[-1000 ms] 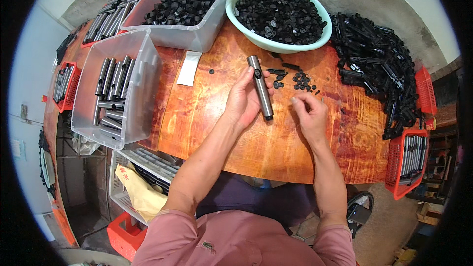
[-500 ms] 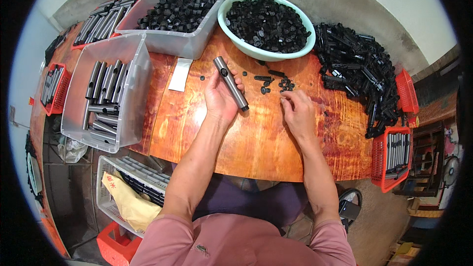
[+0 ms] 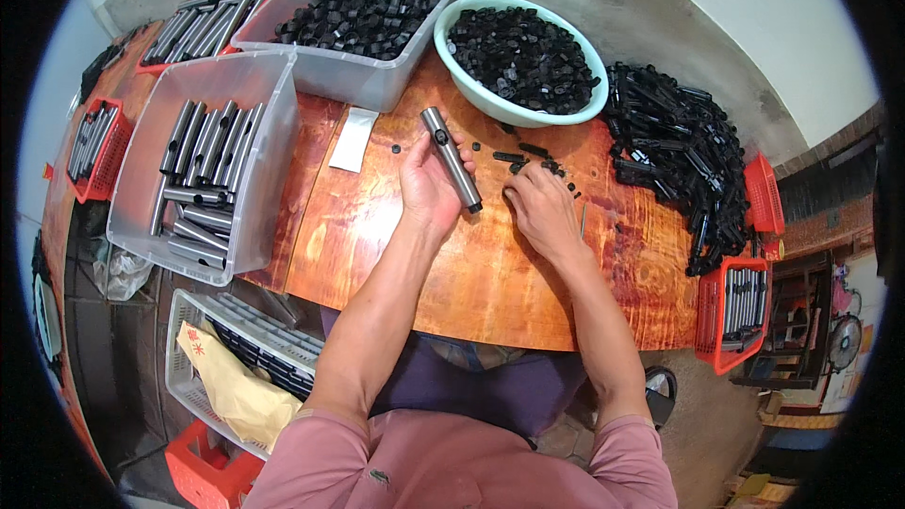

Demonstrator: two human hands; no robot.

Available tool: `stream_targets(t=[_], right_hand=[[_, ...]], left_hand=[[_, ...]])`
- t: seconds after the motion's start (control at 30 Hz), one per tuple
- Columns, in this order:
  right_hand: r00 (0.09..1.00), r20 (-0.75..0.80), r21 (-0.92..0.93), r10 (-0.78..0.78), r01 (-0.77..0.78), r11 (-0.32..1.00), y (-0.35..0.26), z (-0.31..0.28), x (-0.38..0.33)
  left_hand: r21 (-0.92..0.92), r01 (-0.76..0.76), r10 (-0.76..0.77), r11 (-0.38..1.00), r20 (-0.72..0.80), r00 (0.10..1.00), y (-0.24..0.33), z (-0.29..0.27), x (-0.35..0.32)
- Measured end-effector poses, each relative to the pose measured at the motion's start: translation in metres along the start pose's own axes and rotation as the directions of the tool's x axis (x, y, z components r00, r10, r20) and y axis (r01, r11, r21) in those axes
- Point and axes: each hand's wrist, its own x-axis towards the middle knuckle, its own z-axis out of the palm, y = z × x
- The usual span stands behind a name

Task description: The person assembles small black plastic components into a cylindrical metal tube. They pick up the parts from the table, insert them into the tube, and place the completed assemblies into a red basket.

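Two hands at work over a reddish wooden surface (image 3: 396,254). Left hand (image 3: 426,187) closed around a grey metal tube (image 3: 451,159), gripping it near the lower half; tube tilts, upper end pointing up and to the left, lower end toward the right hand. Small hole visible in the tube's side near the top end. Right hand (image 3: 541,207) rests on the surface just beside the tube's lower end, fingers curled down over a scatter of small black pieces (image 3: 528,153); cannot tell whether it pinches one of them.

Around the hands:
- Pale green bowl (image 3: 490,104) heaped with small black parts, just beyond the scatter, at the far edge of the surface.
- Clear plastic bin (image 3: 363,85) left of the bowl, also filled with small black parts.
- Second clear bin (image 3: 269,207) at the left edge of the surface, holding more grey tubes laid lengthwise.
- White slip of paper (image 3: 353,139) lying flat between that bin and the left hand.
- Heap of long black parts (image 3: 674,160) at the right, well apart from the hands.
- Red baskets: one (image 3: 728,358) lower right with grey tubes inside, one (image 3: 765,193) beyond the black heap, one (image 3: 99,146) far left, one (image 3: 198,19) at top left, the latter two with tubes.
- White crate (image 3: 189,377) below the surface edge at left, with a yellow bag (image 3: 236,386) in it.

Person wears pink sleeves; forearms bare.
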Motion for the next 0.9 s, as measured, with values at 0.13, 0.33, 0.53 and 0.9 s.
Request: stream_targets(t=[0.13,0.33,0.53,0.9], right_hand=[[0.939,0.342,0.16,0.045,-0.105,0.982,-0.01,-0.016,0.001],[0.93,0.146,0.305,0.338,-0.367,0.879,-0.007,-0.009,-0.004],[0.929,0.252,0.375,0.272,-0.353,0.857,-0.011,-0.012,-0.008],[0.943,0.049,0.33,0.329,-0.326,0.886,-0.003,-0.012,-0.018]], left_hand=[[0.017,-0.001,0.0,1.0,0.046,0.999,0.002,-0.006,0.003],[0.025,0.032,-0.034,0.999,0.057,0.998,0.0,-0.003,0.001],[0.025,0.124,-0.125,0.992,0.077,0.989,0.001,-0.004,-0.001],[0.156,0.278,-0.291,0.948,0.066,0.955,-0.014,0.0,-0.008]])
